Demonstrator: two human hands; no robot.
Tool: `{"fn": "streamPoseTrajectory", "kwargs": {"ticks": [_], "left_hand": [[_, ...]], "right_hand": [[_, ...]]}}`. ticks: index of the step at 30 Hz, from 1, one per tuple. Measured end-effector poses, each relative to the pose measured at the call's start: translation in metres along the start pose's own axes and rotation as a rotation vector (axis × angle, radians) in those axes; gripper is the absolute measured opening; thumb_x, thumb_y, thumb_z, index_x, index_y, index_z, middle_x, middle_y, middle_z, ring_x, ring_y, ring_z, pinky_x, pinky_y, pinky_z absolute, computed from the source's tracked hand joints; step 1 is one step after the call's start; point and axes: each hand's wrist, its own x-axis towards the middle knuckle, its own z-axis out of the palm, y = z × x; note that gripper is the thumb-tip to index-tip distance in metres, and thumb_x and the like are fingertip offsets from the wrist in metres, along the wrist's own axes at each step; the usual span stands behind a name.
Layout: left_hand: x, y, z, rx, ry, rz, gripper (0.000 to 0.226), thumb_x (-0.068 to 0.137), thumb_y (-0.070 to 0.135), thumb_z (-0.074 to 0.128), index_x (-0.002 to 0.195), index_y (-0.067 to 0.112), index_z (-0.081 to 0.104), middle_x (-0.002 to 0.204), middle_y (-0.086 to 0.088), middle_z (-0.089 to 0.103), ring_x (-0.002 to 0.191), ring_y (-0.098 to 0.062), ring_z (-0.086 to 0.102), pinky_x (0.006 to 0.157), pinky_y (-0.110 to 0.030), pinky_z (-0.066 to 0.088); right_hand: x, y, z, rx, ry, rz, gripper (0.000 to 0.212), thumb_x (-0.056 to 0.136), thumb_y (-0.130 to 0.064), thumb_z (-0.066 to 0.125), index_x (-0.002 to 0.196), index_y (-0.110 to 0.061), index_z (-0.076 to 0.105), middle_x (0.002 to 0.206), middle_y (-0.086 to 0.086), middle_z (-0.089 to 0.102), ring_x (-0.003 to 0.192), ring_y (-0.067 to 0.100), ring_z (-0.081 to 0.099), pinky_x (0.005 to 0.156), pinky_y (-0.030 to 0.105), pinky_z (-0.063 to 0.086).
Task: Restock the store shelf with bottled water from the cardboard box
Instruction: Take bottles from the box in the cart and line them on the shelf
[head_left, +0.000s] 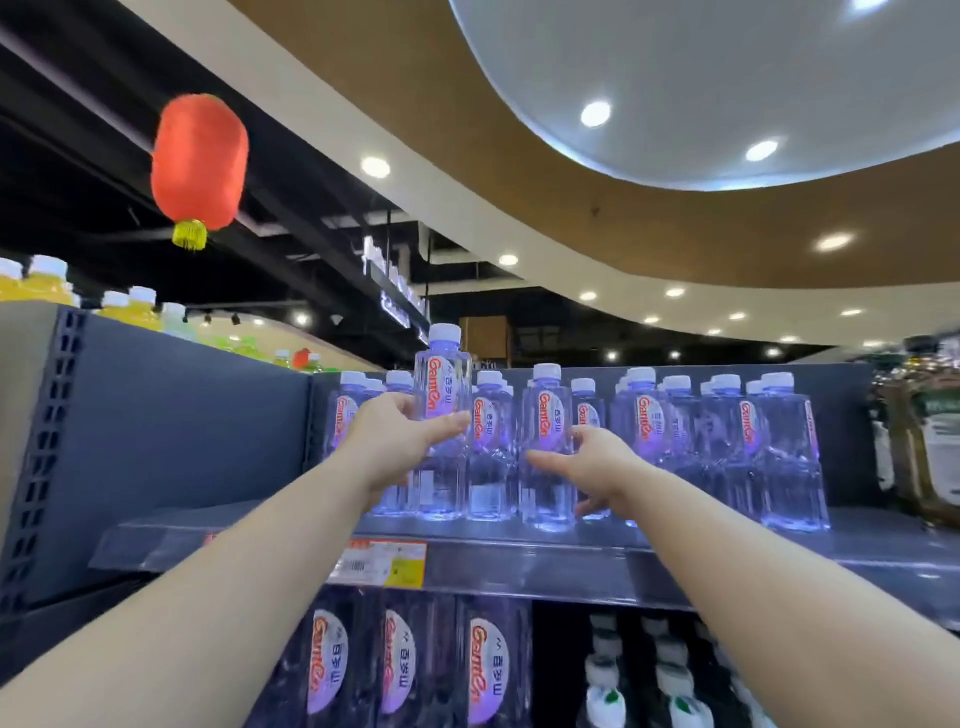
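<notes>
At the far left, yellow juice bottles (49, 283) stand on top of a neighbouring shelf unit, and a red lantern (199, 163) hangs overhead. The left hand (400, 436) grips a water bottle (442, 415), fingers and thumb curled round its labelled middle; this bottle is higher than the others, near the left end of the row on the grey shelf (727, 556). Whether its base touches the shelf cannot be told. Just to its right, the right hand (592, 460) holds a second bottle (548, 447), which stands at the front edge of the shelf, thumb on its near side and fingers round its right side. More water bottles (779, 452) fill the shelf towards the right end. A price tag (379, 564) is fixed to the front edge, below the left hand.
</notes>
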Motion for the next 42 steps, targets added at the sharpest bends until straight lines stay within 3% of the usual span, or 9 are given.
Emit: {"fn": "streamPoseTrajectory", "kwargs": {"ticks": [6, 11, 17, 22, 31, 34, 37, 39, 42], "left_hand": [[0.023, -0.02, -0.003, -0.047, -0.054, 0.031, 0.083, 0.069, 0.053, 0.082, 0.135, 0.014, 0.051, 0.132, -0.007, 0.062, 0.098, -0.024, 0.07, 0.061, -0.031, 0.045], [0.028, -0.029, 0.005, -0.094, -0.049, 0.044, 0.059, 0.07, 0.049, 0.082, 0.116, 0.018, 0.06, 0.114, -0.001, 0.069, 0.094, -0.024, 0.07, 0.065, -0.032, 0.048], [0.034, -0.039, 0.014, -0.124, -0.052, 0.046, 0.037, 0.072, 0.046, 0.082, 0.096, 0.026, 0.062, 0.101, 0.0, 0.073, 0.094, -0.025, 0.069, 0.06, -0.03, 0.046], [0.04, -0.042, 0.02, -0.131, -0.049, 0.037, 0.07, 0.069, 0.051, 0.082, 0.125, 0.017, 0.058, 0.111, -0.001, 0.07, 0.092, -0.021, 0.07, 0.06, -0.031, 0.046], [0.041, -0.045, 0.039, -0.113, -0.036, 0.027, 0.09, 0.07, 0.049, 0.083, 0.141, 0.012, 0.044, 0.126, -0.001, 0.06, 0.107, -0.026, 0.062, 0.059, -0.032, 0.047], [0.041, -0.044, 0.043, -0.126, -0.027, 0.026, 0.094, 0.07, 0.046, 0.083, 0.144, 0.009, 0.038, 0.12, -0.001, 0.055, 0.106, -0.026, 0.06, 0.059, -0.032, 0.046], [0.041, -0.043, 0.045, -0.102, -0.051, 0.027, 0.092, 0.07, 0.048, 0.083, 0.143, 0.011, 0.04, 0.127, -0.003, 0.057, 0.106, -0.028, 0.063, 0.059, -0.033, 0.047], [0.041, -0.041, 0.047, -0.106, -0.063, 0.036, 0.085, 0.069, 0.049, 0.083, 0.137, 0.016, 0.045, 0.129, -0.002, 0.058, 0.101, -0.027, 0.067, 0.06, -0.033, 0.049], [0.039, -0.037, 0.052, -0.118, -0.085, 0.016, 0.086, 0.068, 0.049, 0.084, 0.137, 0.013, 0.046, 0.126, 0.0, 0.06, 0.098, -0.028, 0.068, 0.064, -0.035, 0.049]], "right_hand": [[-0.001, 0.002, -0.001, -0.075, -0.081, 0.123, 0.101, 0.065, -0.04, 0.088, 0.145, -0.023, 0.029, 0.108, 0.0, 0.053, 0.076, 0.02, 0.061, 0.053, 0.03, 0.056], [0.003, 0.002, 0.006, -0.244, -0.006, 0.116, 0.05, 0.071, -0.028, 0.085, 0.107, -0.005, 0.058, 0.088, 0.007, 0.062, 0.069, 0.019, 0.064, 0.065, 0.032, 0.061], [0.015, 0.0, 0.018, -0.362, 0.008, 0.112, 0.054, 0.074, -0.029, 0.083, 0.112, 0.0, 0.058, 0.093, 0.008, 0.063, 0.079, 0.023, 0.064, 0.077, 0.037, 0.06], [0.018, -0.001, 0.023, -0.359, 0.022, 0.134, 0.055, 0.073, -0.035, 0.083, 0.102, -0.009, 0.045, 0.078, 0.003, 0.057, 0.063, 0.02, 0.057, 0.07, 0.034, 0.057], [0.023, 0.004, 0.022, -0.41, 0.0, 0.062, 0.059, 0.074, -0.039, 0.081, 0.112, 0.0, 0.058, 0.076, 0.004, 0.057, 0.07, 0.021, 0.062, 0.075, 0.035, 0.06], [0.015, 0.003, 0.014, -0.254, -0.005, 0.083, 0.062, 0.08, -0.042, 0.075, 0.122, -0.005, 0.048, 0.081, -0.005, 0.065, 0.07, 0.018, 0.063, 0.062, 0.026, 0.058], [0.006, 0.003, -0.012, -0.249, 0.216, -0.123, 0.054, 0.082, -0.039, 0.073, 0.126, -0.016, 0.052, 0.095, -0.006, 0.068, 0.078, 0.019, 0.067, 0.066, 0.031, 0.057], [-0.002, 0.006, -0.038, -0.228, 0.446, -0.251, 0.037, 0.083, -0.032, 0.071, 0.116, -0.019, 0.06, 0.086, -0.005, 0.067, 0.072, 0.015, 0.066, 0.06, 0.029, 0.053], [-0.01, 0.02, -0.073, -0.234, 0.671, -0.236, 0.036, 0.082, -0.035, 0.069, 0.112, -0.02, 0.056, 0.091, -0.006, 0.062, 0.08, 0.017, 0.061, 0.058, 0.027, 0.041]]}}
